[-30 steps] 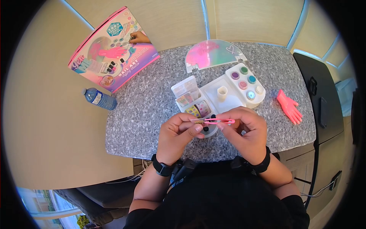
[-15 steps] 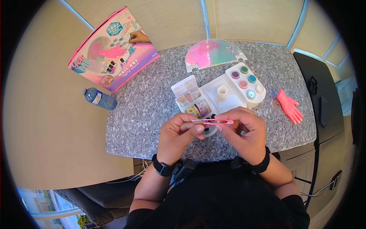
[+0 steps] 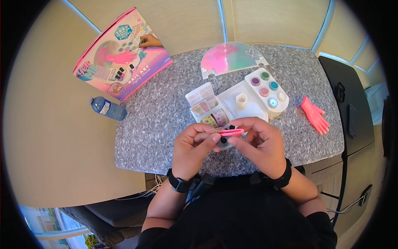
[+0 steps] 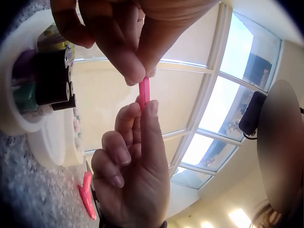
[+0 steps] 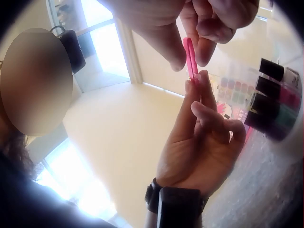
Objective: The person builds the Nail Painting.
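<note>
In the head view, my left hand (image 3: 190,150) pinches the tip end of pink tweezers (image 3: 233,132) between thumb and fingers, above the front of a white tray. A small clear piece (image 3: 217,130) shows at those fingertips. My right hand (image 3: 264,143) is around the bent end of the tweezers. Its thumb and fingers stand apart on either side of that end in the right wrist view, where the tweezers (image 5: 190,58) point upward from the left fingertips. Black-capped nail polish bottles (image 5: 266,90) stand close by in the tray, partly hidden by the hands in the head view.
The white tray (image 3: 232,101) holds tape rolls (image 3: 215,119), a white cup (image 3: 241,99) and several glitter pots (image 3: 264,91). Right of it lies a pink model hand (image 3: 315,115). A half-round panel (image 3: 234,59), a water bottle (image 3: 108,108) and a nail art box (image 3: 124,56) stand farther back.
The tweezers have shifted left, deeper into the left hand's fingers. The right hand has moved slightly left, and its thumb and index finger have spread from the tweezers.
</note>
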`<state>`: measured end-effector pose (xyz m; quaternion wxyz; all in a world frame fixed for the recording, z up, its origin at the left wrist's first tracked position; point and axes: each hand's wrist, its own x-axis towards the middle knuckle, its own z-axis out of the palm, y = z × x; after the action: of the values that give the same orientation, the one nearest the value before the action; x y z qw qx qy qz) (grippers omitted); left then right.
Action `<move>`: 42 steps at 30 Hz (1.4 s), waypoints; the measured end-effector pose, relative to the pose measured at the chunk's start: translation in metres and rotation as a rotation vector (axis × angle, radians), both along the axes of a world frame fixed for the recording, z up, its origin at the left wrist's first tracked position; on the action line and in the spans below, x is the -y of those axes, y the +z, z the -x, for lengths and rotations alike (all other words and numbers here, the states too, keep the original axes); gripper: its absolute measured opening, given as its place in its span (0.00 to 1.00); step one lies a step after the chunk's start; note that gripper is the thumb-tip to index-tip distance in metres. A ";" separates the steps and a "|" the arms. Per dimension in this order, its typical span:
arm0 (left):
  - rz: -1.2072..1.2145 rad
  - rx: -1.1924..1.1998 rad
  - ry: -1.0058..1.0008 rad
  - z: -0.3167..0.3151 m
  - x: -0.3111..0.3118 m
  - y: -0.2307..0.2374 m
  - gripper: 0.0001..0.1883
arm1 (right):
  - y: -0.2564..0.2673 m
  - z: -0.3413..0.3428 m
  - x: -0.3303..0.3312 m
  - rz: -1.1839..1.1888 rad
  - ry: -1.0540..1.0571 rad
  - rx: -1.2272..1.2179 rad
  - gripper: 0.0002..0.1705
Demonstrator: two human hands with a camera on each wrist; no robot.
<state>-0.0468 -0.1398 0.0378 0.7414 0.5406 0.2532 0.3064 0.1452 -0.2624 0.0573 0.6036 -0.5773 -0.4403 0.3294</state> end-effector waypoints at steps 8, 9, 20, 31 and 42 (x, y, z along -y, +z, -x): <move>-0.014 -0.002 0.040 0.000 -0.003 -0.004 0.10 | -0.006 -0.010 -0.012 -0.059 0.073 -0.112 0.11; -0.014 -0.001 0.039 0.001 -0.003 -0.003 0.10 | -0.004 -0.011 -0.014 -0.059 0.072 -0.111 0.11; -0.209 0.001 0.247 0.013 -0.011 0.002 0.16 | 0.005 -0.053 -0.070 -0.119 0.004 0.634 0.07; -0.336 -0.196 0.341 0.018 -0.029 -0.017 0.15 | -0.012 -0.050 -0.114 0.040 0.045 0.956 0.05; -0.281 -0.251 0.265 0.016 -0.031 -0.025 0.16 | -0.008 -0.041 -0.109 0.106 0.049 1.044 0.10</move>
<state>-0.0629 -0.1091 0.0124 0.5749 0.6343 0.3671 0.3638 0.1864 -0.1532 0.0492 0.2658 -0.6838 -0.6787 0.0336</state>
